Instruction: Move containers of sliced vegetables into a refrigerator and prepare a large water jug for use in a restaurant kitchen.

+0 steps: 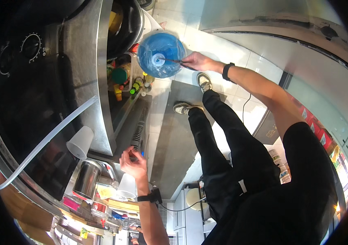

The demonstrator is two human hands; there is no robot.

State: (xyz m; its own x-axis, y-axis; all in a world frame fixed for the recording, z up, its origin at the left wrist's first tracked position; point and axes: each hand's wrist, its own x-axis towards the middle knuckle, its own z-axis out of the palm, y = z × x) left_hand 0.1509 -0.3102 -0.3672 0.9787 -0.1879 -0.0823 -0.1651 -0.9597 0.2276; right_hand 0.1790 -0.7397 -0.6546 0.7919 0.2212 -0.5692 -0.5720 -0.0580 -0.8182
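A blue water-cooler bottle (172, 41), loosely wrapped in clear plastic, stands neck up on the floor tiles. My right hand (197, 61) grips what look like dark-handled scissors (177, 61); their narrow tip lies over the bottle's white neck (158, 59). Near the corner of the steel counter, my left hand (133, 162) is raised with curled fingers, thumb and fingertips close together. Whether anything small is between them cannot be made out. A translucent hose (54, 134) crosses the black appliance top beside an overturned-looking white cup (80, 142). Another white cup (127, 185) is just below my left hand.
Sauce bottles (137, 84) and a black pot (128, 27) stand beside the steel counter edge (102, 76). A metal canister (87, 179) is at lower left. My feet are by a dark floor mat (174, 137); a cable (244, 107) runs over the tiles. Part of another person shows at the bottom.
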